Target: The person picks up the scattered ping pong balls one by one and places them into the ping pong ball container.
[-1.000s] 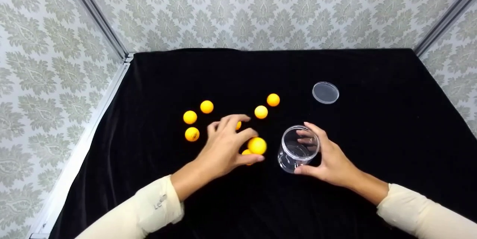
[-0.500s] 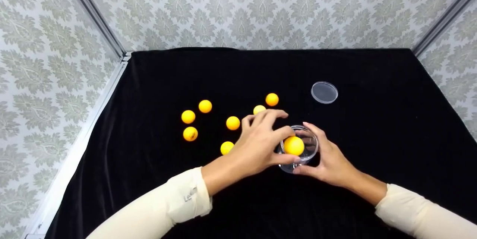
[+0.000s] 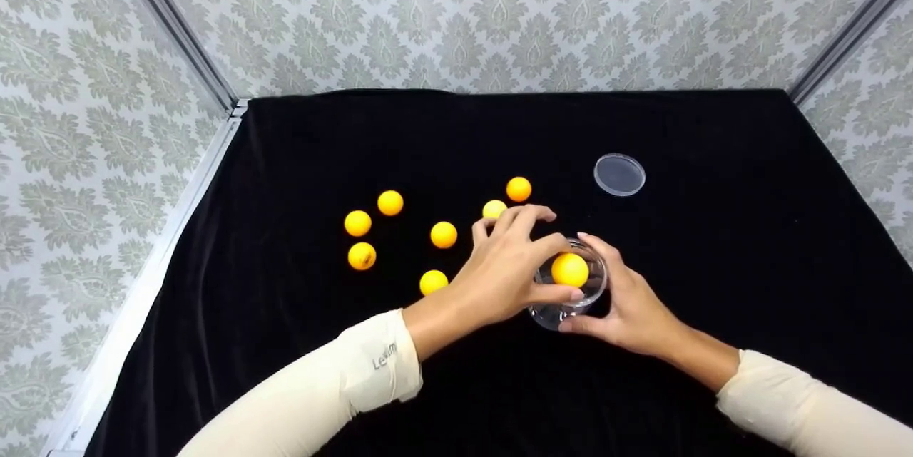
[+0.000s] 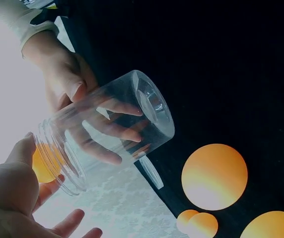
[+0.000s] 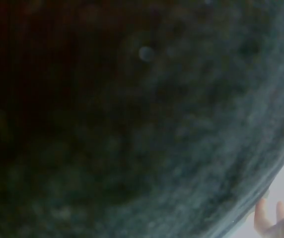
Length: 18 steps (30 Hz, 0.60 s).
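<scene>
My left hand (image 3: 508, 268) pinches an orange ping-pong ball (image 3: 570, 269) between thumb and index finger, at the mouth of a clear plastic jar (image 3: 548, 316). The other left fingers are spread outside the rim. My right hand (image 3: 631, 307) grips the jar around its side from the right. In the left wrist view the ball (image 4: 47, 163) shows at the threaded mouth of the jar (image 4: 117, 119), whose inside holds no other ball. The right wrist view is mostly filled by a dark, blurred surface, with some fingertips (image 5: 262, 218) at the lower right.
Several more orange balls lie on the black cloth (image 3: 299, 343) to the left, among them one near the left forearm (image 3: 434, 283) and one partly behind the left fingers (image 3: 493, 210). A clear round lid (image 3: 619, 175) lies beyond the jar. Patterned walls (image 3: 456, 15) enclose the table.
My left hand has carried the ball rightward from among the other balls to the jar's mouth, and over the last half second slightly further. The right hand and jar have stayed nearly still.
</scene>
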{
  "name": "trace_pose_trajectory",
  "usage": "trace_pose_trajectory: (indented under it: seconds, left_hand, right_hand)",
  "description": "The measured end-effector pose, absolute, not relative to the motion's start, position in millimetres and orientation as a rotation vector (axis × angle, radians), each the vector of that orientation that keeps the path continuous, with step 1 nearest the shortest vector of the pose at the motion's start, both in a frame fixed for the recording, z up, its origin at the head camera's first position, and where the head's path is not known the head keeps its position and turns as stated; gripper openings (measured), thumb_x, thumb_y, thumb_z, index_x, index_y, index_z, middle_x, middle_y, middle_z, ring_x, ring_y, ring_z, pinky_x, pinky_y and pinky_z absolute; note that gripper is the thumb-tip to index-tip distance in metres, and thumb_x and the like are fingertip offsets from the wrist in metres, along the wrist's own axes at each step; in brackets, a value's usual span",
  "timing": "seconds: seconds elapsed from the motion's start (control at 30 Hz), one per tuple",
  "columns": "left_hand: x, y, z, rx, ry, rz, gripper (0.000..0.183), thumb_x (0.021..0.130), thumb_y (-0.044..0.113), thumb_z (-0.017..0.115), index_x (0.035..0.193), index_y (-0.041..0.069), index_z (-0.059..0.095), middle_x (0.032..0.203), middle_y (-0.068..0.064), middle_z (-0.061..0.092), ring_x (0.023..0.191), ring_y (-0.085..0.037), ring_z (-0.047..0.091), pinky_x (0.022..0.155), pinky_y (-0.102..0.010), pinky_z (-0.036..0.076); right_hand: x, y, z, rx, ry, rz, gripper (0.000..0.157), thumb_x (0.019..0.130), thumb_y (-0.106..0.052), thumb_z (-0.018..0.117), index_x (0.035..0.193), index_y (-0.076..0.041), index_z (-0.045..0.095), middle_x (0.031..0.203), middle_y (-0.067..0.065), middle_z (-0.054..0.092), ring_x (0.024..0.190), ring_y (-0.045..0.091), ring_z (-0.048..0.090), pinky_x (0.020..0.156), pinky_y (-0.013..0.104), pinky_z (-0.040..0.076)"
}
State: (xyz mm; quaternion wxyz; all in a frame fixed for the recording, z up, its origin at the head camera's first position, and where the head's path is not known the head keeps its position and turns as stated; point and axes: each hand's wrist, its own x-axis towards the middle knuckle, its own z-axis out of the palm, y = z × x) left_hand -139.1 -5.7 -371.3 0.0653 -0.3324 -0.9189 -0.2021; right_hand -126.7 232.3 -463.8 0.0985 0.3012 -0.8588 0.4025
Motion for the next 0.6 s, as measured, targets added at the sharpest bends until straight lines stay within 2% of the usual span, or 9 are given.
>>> trace_pose_trajectory:
  seconds: [0.27, 0.47, 0.6]
  left_hand:
    - [-139.4, -7.0, -372.7, -1.000, -2.764, -0.603, 0.049, 0.082, 0.068, 0.070, 0.114, 0.031, 0.069, 0.148, -0.002, 0.047, 0.140, -0.028, 0.042, 0.102, -0.055, 0.035]
    - [-139.2, -8.0, -373.0, -0.999, -2.747, -0.612, 0.050, 0.083, 0.068, 0.070, 0.117, 0.031, 0.067, 0.149, -0.003, 0.047, 0.139, -0.029, 0.042, 0.102, -0.056, 0.035]
    - [-139.3, -9.5, -371.7, -0.998, -2.742, -0.622, 0.050, 0.082, 0.067, 0.071, 0.116, 0.031, 0.067, 0.148, -0.003, 0.048, 0.138, -0.028, 0.044, 0.102, -0.057, 0.035]
  right_hand:
    - [-126.4, 232.3, -463.3, 0.888, -2.550, 1.174, 0.119, 0.067, -0.043, 0.094, 0.161, -0.018, 0.024, 0.146, 0.001, 0.057, 0.125, 0.020, 0.063, 0.111, 0.015, 0.038]
    - [-127.8, 230.9, -463.4, 0.919, -2.512, 1.277, 0.116, 0.069, -0.036, 0.095, 0.159, -0.009, 0.026, 0.148, 0.001, 0.057, 0.122, 0.026, 0.066, 0.105, 0.030, 0.050]
    - [-128.0, 230.3, -463.7, 0.932, -2.501, 1.333, 0.116, 0.069, -0.033, 0.095, 0.158, -0.007, 0.026, 0.146, 0.007, 0.058, 0.121, 0.030, 0.067, 0.101, 0.039, 0.053]
